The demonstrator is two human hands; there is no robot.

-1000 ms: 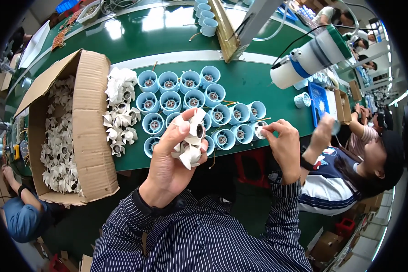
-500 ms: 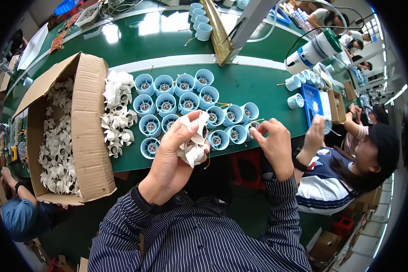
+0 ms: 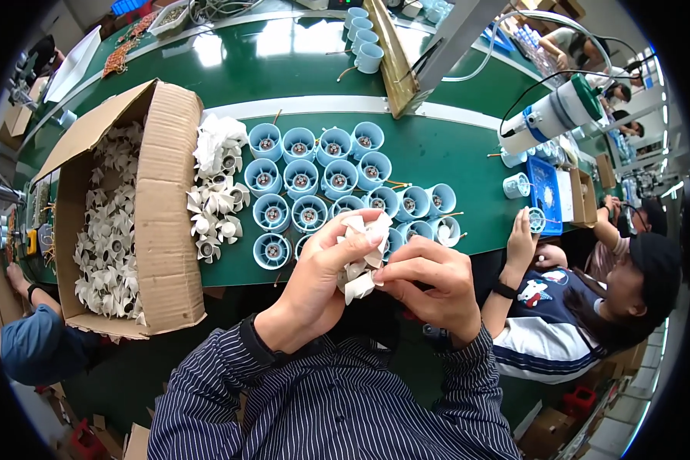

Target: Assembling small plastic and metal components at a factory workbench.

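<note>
My left hand [image 3: 308, 282] is closed around a small bunch of white fan impellers [image 3: 358, 287], held over the table's near edge. From the right, my right hand [image 3: 435, 285] pinches the edge of one impeller in that bunch between thumb and forefinger. Just beyond both hands stand rows of light blue round housings [image 3: 300, 178], open side up, with metal motor parts showing inside. The nearby housing [image 3: 445, 230] at the right end has a white piece inside. My hands cover some of the front housings.
A cardboard box [image 3: 169, 184] full of white impellers lies at the left, with a loose pile of impellers [image 3: 215, 203] beside it. A blue tray [image 3: 542, 180] and a co-worker's hand [image 3: 523, 244] holding a blue housing are at the right. A metal post [image 3: 448, 57] rises at the back.
My right hand has moved left from the end housing to the impellers in my left hand. The co-worker's hand has come lower, and my view has shifted slightly.
</note>
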